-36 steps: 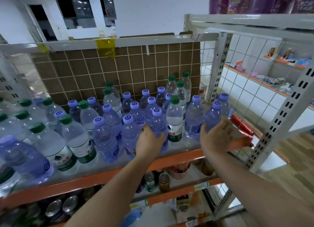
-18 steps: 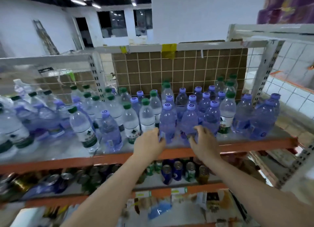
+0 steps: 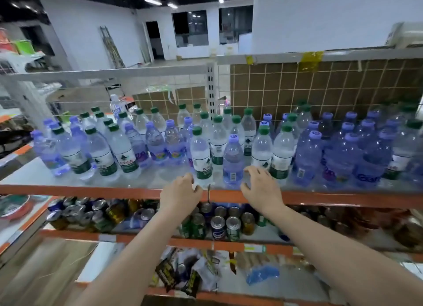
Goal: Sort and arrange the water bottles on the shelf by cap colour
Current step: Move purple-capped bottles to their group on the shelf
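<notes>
Many water bottles stand mixed on the top shelf (image 3: pixel 91 187), some with green caps, some with purple caps. A green-capped bottle (image 3: pixel 201 154) and a purple-capped bottle (image 3: pixel 233 159) stand at the front middle. My left hand (image 3: pixel 180 194) hovers at the shelf's orange front edge just left of the green-capped bottle, fingers loosely curled and holding nothing. My right hand (image 3: pixel 262 189) hovers just right of the purple-capped bottle, fingers spread and curved, holding nothing. A cluster of purple-capped bottles (image 3: pixel 343 159) fills the right side.
A brown tiled panel behind wire mesh (image 3: pixel 320 88) backs the shelf on the right. Drink cans (image 3: pixel 225 228) fill the shelf below. Snack packets (image 3: pixel 180 273) lie on the lowest shelf. A white upright post (image 3: pixel 211 88) divides the rack.
The view has swung left along the shelf. Both hands have left the purple-capped bottles they touched and now hover empty at the front edge, further left.
</notes>
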A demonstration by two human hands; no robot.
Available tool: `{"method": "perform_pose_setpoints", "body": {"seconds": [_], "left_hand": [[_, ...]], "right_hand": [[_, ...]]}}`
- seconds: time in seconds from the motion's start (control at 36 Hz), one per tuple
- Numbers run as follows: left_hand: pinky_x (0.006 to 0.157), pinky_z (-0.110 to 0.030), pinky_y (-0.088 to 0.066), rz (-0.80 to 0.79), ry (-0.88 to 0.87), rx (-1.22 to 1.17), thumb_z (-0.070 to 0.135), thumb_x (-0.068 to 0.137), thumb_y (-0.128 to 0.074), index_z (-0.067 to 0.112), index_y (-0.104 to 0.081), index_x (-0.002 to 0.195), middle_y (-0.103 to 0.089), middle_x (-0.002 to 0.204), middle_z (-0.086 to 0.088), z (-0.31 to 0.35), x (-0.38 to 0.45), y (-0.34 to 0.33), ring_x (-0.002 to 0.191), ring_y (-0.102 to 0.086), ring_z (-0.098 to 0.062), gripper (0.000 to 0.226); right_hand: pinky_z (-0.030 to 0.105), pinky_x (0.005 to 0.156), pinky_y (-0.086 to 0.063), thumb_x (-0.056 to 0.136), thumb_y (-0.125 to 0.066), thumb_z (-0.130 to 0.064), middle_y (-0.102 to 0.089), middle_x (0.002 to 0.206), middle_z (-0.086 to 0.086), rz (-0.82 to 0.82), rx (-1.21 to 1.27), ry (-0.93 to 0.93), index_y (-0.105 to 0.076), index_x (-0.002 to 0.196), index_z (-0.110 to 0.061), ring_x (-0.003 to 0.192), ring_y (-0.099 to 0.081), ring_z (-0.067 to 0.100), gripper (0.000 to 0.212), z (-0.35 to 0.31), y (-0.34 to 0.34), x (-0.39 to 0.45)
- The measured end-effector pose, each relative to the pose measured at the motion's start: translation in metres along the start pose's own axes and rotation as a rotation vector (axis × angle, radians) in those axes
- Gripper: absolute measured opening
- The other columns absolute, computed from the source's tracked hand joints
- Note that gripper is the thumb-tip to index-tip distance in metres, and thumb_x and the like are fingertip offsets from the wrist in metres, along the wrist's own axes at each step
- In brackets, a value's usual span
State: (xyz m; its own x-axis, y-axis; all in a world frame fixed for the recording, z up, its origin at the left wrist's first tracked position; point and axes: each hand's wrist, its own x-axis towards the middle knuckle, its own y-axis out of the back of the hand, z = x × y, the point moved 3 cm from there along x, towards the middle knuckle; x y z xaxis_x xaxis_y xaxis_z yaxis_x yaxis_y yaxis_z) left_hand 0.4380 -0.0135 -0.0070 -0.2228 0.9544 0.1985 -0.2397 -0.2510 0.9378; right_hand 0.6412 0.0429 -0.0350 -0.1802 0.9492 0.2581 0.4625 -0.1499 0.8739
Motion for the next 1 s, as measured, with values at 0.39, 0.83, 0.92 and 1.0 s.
{"method": "perform_pose_setpoints", "body": {"seconds": [0.39, 0.83, 0.92, 1.0], "left_hand": [[0.075, -0.032, -0.042, 0.044, 0.142, 0.033, 0.034, 0.092, -0.048, 0.014, -0.054, 0.112, -0.062, 0.111, -0.005, -0.107, 0.048, 0.022, 0.097, -0.059, -0.026, 0.029], [0.079, -0.038, -0.047, -0.038, 0.144, -0.077, 0.043, 0.09, -0.051, 0.015, -0.044, 0.112, -0.052, 0.111, -0.003, -0.157, 0.146, 0.018, 0.1, -0.057, -0.029, 0.037], [0.079, -0.038, -0.046, -0.051, 0.129, -0.154, 0.044, 0.087, -0.055, 0.015, -0.043, 0.111, -0.048, 0.11, -0.002, -0.17, 0.168, 0.011, 0.099, -0.056, -0.028, 0.039], [0.084, -0.038, -0.046, -0.103, 0.114, -0.246, 0.043, 0.085, -0.061, 0.013, -0.041, 0.12, -0.047, 0.119, -0.006, -0.181, 0.191, 0.005, 0.107, -0.053, -0.028, 0.049]], "right_hand": [[0.034, 0.096, -0.038, 0.092, -0.05, -0.025, -0.05, 0.134, 0.005, -0.114, 0.095, 0.213, -0.047, 0.134, -0.015, 0.123, -0.045, 0.023, 0.044, -0.124, -0.077, 0.065], [0.037, 0.09, -0.043, 0.092, -0.053, -0.028, -0.045, 0.129, 0.006, -0.218, 0.194, 0.097, -0.038, 0.131, -0.015, 0.117, -0.048, 0.027, 0.045, -0.183, -0.134, 0.148], [0.039, 0.092, -0.043, 0.091, -0.055, -0.03, -0.042, 0.133, 0.009, -0.209, 0.196, 0.011, -0.034, 0.137, -0.013, 0.119, -0.047, 0.029, 0.053, -0.19, -0.141, 0.163], [0.04, 0.09, -0.045, 0.09, -0.058, -0.034, -0.043, 0.136, 0.01, -0.147, 0.195, -0.076, -0.03, 0.141, -0.013, 0.119, -0.048, 0.032, 0.062, -0.196, -0.146, 0.176]]}}
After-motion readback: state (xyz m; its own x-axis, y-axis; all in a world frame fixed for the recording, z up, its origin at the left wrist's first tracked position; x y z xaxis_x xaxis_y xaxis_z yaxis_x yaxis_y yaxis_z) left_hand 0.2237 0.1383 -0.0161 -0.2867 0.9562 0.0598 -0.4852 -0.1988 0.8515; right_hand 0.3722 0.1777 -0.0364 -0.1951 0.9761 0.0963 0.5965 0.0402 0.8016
